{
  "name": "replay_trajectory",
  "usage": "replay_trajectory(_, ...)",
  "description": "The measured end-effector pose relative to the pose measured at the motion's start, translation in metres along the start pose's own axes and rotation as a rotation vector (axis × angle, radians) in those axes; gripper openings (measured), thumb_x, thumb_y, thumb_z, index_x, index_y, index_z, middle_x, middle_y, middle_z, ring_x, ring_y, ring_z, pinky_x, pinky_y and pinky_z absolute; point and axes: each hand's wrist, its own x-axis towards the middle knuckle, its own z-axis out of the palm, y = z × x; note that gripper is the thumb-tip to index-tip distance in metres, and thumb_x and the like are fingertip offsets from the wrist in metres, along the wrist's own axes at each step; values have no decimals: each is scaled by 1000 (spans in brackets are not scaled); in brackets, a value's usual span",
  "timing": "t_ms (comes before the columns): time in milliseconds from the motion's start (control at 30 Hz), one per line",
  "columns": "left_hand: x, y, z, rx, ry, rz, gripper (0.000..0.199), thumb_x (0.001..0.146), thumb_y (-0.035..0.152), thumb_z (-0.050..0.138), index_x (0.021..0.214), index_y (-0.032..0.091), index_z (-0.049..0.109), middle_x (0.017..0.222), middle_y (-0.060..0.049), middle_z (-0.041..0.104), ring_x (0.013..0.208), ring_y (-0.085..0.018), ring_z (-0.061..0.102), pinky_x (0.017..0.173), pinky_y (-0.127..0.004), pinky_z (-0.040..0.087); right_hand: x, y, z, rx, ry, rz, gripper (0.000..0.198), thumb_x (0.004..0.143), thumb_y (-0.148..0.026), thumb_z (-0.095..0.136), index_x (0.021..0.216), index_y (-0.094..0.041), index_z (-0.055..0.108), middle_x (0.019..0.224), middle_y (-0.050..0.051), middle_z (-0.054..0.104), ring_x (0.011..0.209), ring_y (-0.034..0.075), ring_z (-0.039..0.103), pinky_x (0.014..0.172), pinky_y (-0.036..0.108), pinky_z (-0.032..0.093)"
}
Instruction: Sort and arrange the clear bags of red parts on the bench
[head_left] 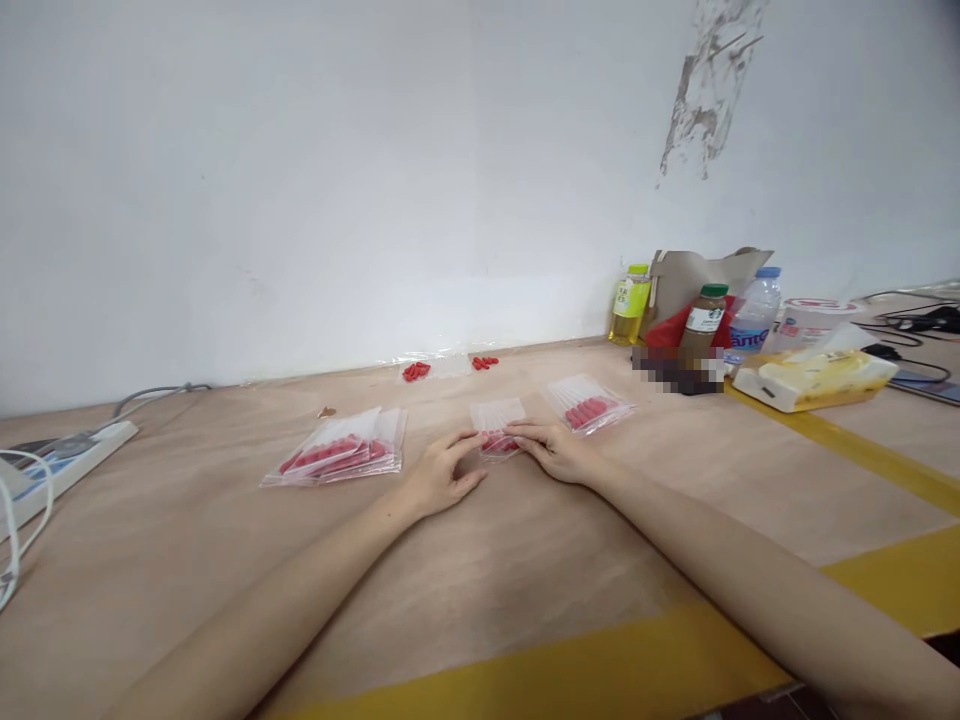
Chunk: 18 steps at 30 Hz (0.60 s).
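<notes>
A small clear bag (498, 412) lies flat in front of me, with thin white sticks and a row of red pieces at its near end. My left hand (448, 475) rests at its left edge, fingertips on the bag, thumb held apart. From the other side, my right hand (555, 450) lays its outstretched fingers over the bag's right part, hiding some of the red. Another such bag (586, 402) is to the right of it. On the left lies an overlapping pile of similar bags (341, 447).
Loose red pieces (416, 372) and more red pieces (484, 363) lie on clear plastic near the wall. A power strip (75, 470) with cables is at left. Bottles (628, 305), a paper bag (701, 268) and a tissue pack (814, 378) stand at right. Yellow tape (600, 670) lines the table's front edge.
</notes>
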Motion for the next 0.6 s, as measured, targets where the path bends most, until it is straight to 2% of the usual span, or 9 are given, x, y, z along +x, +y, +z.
replay_trajectory(133, 4, -11, 13, -36, 68, 3, 32, 81, 20, 48, 113, 19, 52, 112, -9, 54, 91, -16, 59, 75, -28, 53, 3, 1, 0, 62, 15, 39, 31, 87, -26, 38, 112, -23, 56, 114, 5, 57, 106, 15, 53, 90, 34, 44)
replay_trajectory(267, 1, -11, 14, 63, 91, 97, 34, 83, 21, 48, 117, 20, 48, 114, -8, 55, 97, -17, 57, 80, -30, 51, 3, -3, 0, 22, -70, 36, 32, 84, -28, 44, 114, -24, 55, 118, 6, 55, 110, 17, 49, 91, 36, 42)
replay_trajectory(400, -2, -10, 14, 235, 137, 210, 23, 86, 20, 43, 106, 18, 56, 104, -7, 61, 90, -16, 61, 77, -28, 52, -1, -9, -4, -23, -147, 13, 52, 70, -15, 55, 121, -25, 48, 125, 6, 48, 108, 19, 50, 85, 33, 45)
replay_trajectory(500, -3, -12, 12, 294, 150, 250, 23, 88, 18, 38, 97, 15, 59, 99, -7, 63, 84, -15, 62, 73, -25, 53, -3, -5, -6, -59, -70, -11, 54, 67, -6, 48, 119, -21, 49, 119, 7, 51, 100, 17, 54, 79, 29, 47)
replay_trajectory(600, -2, -13, 8, 321, 115, 275, 25, 89, 17, 35, 92, 15, 60, 95, -5, 64, 81, -13, 62, 72, -24, 53, -3, 2, -4, -158, 40, -76, 41, 70, -7, 47, 109, -17, 56, 107, 8, 58, 93, 16, 56, 77, 28, 46)
